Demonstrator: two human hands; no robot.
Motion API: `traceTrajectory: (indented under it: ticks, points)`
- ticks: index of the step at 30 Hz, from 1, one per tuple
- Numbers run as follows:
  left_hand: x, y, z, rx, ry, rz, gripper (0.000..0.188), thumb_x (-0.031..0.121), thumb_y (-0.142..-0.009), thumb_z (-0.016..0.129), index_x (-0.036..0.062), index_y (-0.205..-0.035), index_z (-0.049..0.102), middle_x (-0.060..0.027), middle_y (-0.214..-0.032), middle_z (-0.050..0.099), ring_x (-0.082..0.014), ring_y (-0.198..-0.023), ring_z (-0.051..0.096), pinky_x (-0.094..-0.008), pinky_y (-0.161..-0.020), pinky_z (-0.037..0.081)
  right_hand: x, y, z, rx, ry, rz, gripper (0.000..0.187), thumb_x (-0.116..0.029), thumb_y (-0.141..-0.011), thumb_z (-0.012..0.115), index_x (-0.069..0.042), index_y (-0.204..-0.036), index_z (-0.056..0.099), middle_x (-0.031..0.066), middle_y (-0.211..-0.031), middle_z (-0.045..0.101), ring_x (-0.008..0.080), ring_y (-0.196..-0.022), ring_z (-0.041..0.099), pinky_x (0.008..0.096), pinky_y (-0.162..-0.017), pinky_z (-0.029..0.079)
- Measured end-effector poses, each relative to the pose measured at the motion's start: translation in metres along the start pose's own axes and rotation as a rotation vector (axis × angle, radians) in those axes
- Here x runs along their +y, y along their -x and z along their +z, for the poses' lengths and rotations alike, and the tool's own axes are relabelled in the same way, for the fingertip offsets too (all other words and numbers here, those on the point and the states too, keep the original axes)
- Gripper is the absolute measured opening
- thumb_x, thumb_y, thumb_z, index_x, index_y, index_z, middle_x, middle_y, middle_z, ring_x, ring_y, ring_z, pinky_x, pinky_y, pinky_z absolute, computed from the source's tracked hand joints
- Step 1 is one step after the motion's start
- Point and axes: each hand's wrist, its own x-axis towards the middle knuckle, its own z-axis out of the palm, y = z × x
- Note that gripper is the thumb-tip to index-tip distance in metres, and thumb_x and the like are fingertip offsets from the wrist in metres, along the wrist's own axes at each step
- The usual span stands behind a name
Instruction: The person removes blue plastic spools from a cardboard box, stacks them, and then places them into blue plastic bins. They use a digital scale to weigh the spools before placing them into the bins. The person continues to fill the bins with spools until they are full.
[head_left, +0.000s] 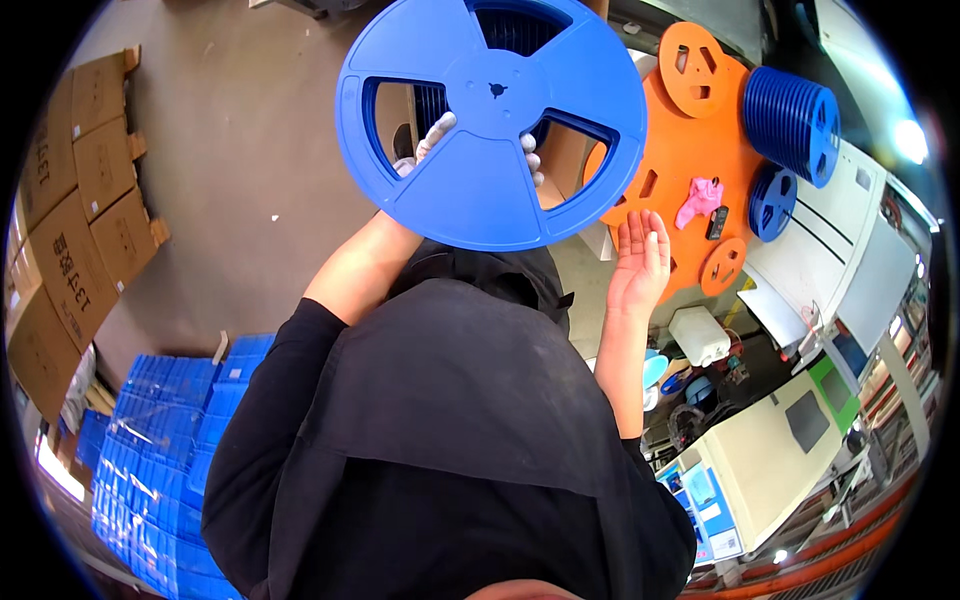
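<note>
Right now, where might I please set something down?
Floor lies mostly bare between the cardboard boxes and held blue reel. The orange surface has a small patch between the top disc and pink bundle; blue reels crowd its right edge.

You wear a dark grey apron (460, 370), faintly smudged; black top (460, 530); black sleeves (265, 410), forearms bare.

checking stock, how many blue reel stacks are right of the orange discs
2: the larger blue stack, and the smaller blue stack below it in the picture; others may be hidden.
</note>
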Motion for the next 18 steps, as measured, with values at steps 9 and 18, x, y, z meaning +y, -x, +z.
traceTrajectory:
  ticks: [9, 18]
  points:
    - [-0.010, -0.029, -0.094, 0.702, -0.506, 0.537, 0.051, 0.026, -0.089, 0.063, 0.0071, -0.134, 0.047, -0.0157, -0.123, 0.058, -0.0304, -0.106, 0.061, -0.0474, -0.099, 0.048, 0.019, -0.075, -0.085, -0.236, 0.137, 0.262, 0.029, -0.013, -0.098, 0.052, 0.002, -0.123, 0.053, 0.0137, -0.124, 0.058, 0.0251, -0.112, 0.059, 0.0363, -0.094, 0.049]
    - [0.078, -0.102, -0.151, 0.981, -0.924, 0.830, 0.053, 0.019, -0.077, 0.077, 0.0164, -0.125, 0.054, -0.0038, -0.111, 0.061, -0.0241, -0.104, 0.057, -0.0432, -0.090, 0.050, 0.006, -0.118, -0.222, -0.090, 0.282, 0.467, 0.030, -0.016, -0.099, 0.051, 0.002, -0.123, 0.054, 0.0135, -0.123, 0.058, 0.0249, -0.110, 0.060, 0.0349, -0.091, 0.049]
